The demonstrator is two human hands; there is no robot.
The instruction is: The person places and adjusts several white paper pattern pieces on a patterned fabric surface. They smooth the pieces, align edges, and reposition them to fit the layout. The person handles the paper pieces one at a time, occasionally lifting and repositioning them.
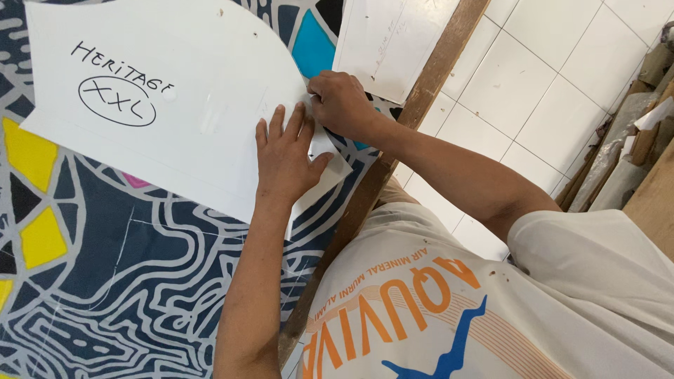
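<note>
Your left hand [284, 158] lies flat, fingers spread, pressing the large white card pattern piece [175, 105] onto the dark blue patterned fabric [119, 274] covering the wooden-edged table [393, 161]. Just beyond, your right hand [342, 104] curls closed at the card's curved edge; what it pinches is hidden.

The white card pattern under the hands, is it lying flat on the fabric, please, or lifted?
Flat: the white card pattern lies spread on the patterned fabric, the left hand pressing its edge, the right hand at its rim.
</note>
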